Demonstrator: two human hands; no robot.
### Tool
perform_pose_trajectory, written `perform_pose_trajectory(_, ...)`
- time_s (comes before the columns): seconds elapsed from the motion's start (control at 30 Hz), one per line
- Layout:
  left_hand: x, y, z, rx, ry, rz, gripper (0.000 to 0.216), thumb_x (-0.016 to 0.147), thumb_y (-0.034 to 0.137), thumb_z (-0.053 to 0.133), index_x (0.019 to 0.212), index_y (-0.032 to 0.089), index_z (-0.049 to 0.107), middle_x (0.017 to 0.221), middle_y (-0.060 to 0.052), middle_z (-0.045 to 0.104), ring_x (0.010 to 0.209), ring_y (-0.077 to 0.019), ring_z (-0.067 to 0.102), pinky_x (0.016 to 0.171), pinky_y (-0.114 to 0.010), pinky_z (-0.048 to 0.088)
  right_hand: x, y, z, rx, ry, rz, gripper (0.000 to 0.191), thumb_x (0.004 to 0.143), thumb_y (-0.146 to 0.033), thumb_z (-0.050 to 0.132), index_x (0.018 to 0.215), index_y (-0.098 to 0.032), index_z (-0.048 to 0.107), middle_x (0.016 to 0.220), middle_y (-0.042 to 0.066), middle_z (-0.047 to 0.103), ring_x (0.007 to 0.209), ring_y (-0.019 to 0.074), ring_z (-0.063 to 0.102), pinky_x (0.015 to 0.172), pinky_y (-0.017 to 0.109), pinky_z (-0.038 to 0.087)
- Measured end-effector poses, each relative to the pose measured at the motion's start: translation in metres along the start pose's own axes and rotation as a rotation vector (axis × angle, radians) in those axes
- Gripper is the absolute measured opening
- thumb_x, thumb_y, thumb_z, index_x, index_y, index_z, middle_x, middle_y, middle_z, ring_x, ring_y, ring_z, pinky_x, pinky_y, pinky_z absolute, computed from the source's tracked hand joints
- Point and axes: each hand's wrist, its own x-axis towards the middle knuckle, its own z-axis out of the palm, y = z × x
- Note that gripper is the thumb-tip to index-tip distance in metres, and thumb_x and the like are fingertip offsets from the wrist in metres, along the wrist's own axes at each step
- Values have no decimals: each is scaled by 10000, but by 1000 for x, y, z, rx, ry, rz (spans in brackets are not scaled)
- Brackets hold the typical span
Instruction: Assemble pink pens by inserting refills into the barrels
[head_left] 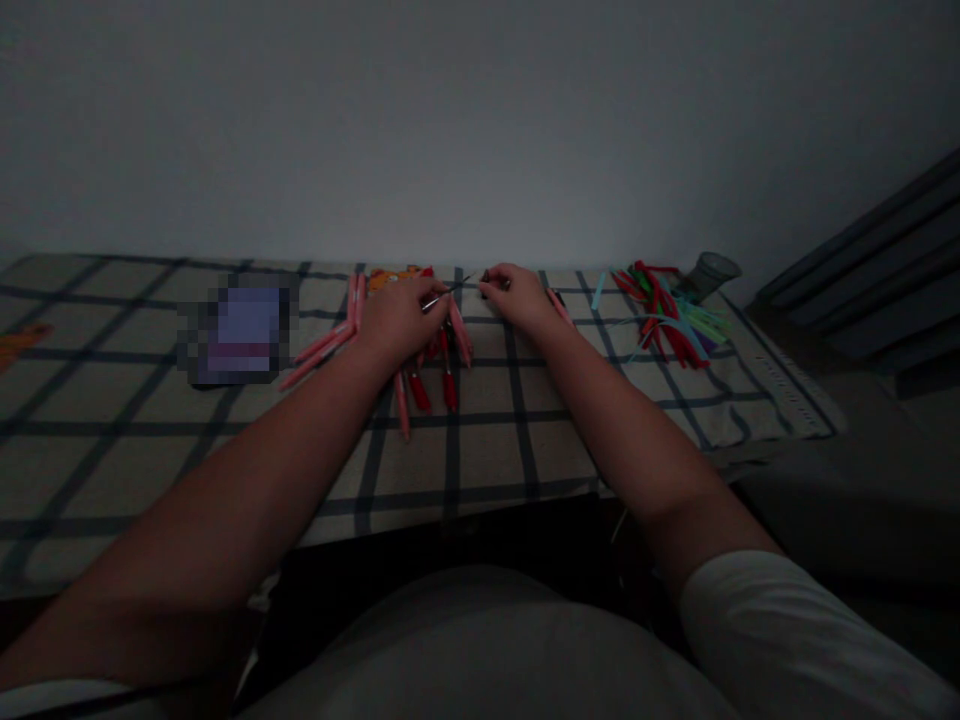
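My left hand (401, 318) rests over a heap of pink and red pens (442, 365) on the checked cloth and pinches a thin dark refill (448, 292) that points to the right. My right hand (517, 292) lies close beside it, fingers closed on a small dark piece (486, 277) near the refill's tip; the dim light hides what that piece is. A single pink pen (559, 305) lies just right of my right wrist.
A checked cloth (525, 440) covers the table, whose front edge runs near my lap. A pile of red, green and blue strips (671, 315) and a glass jar (709, 272) sit at the far right. A blurred purple patch (240, 330) lies left. The wall stands directly behind.
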Motion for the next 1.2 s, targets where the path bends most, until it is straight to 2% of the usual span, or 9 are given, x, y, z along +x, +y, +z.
perform_pose_trajectory(0.17,1,-2,2,16,1,2,476,1096,483,583,1416,272,865,1345,-89,883,1270,-340,790,1017,-421,595,1,9,-2,-122,-27,-35,43,1010,-245,719,994,-210,738,1017,60,773,976,243,681,918,351,485)
perform_pose_trajectory(0.4,1,-2,2,8,7,-5,462,1097,477,599,1416,273,864,1344,-88,883,1278,-345,793,1048,-428,594,2,3,-7,-125,14,12,99,1016,-190,654,1020,-185,754,964,51,748,922,232,674,852,335,465)
perform_pose_trajectory(0.5,2,-3,3,1,9,4,467,1100,478,595,1416,261,862,1349,-101,880,1285,-351,793,1052,-436,594,-2,-5,-12,-163,-11,26,143,1053,-210,639,992,-181,765,970,69,761,938,241,678,892,344,480)
perform_pose_trajectory(0.7,3,-5,6,5,14,-3,461,1098,499,595,1404,277,860,1338,-86,881,1275,-343,789,1030,-430,591,-8,-14,-18,-202,-85,85,184,1029,-264,780,1165,-160,846,1070,106,799,1031,274,734,983,386,530)
perform_pose_trajectory(0.87,3,-4,5,13,6,-8,470,1096,494,593,1409,273,864,1315,-94,884,1258,-359,792,1027,-447,595,-9,-13,-19,-207,-91,96,359,974,-238,849,1325,-170,823,1001,71,767,946,258,720,925,386,538)
perform_pose_trajectory(1.0,3,-4,4,5,16,-4,450,1093,487,603,1392,282,869,1311,-89,885,1254,-363,797,1012,-450,599,-12,-16,-19,-323,-103,97,269,969,-240,860,1225,-190,794,1022,76,782,915,255,692,855,372,507)
perform_pose_trajectory(1.1,3,-3,4,5,10,-7,441,1093,472,608,1392,280,868,1324,-83,885,1274,-349,794,1019,-434,596,-14,-21,-20,-438,-143,93,101,988,-254,820,1061,-203,773,1066,104,814,956,274,702,840,373,488)
perform_pose_trajectory(1.2,3,-2,3,10,7,-1,443,1099,463,607,1406,273,864,1346,-84,882,1297,-340,790,1037,-421,593,-16,-23,-19,-500,-176,81,59,1011,-263,781,1020,-205,777,1117,128,837,1002,296,725,831,377,487)
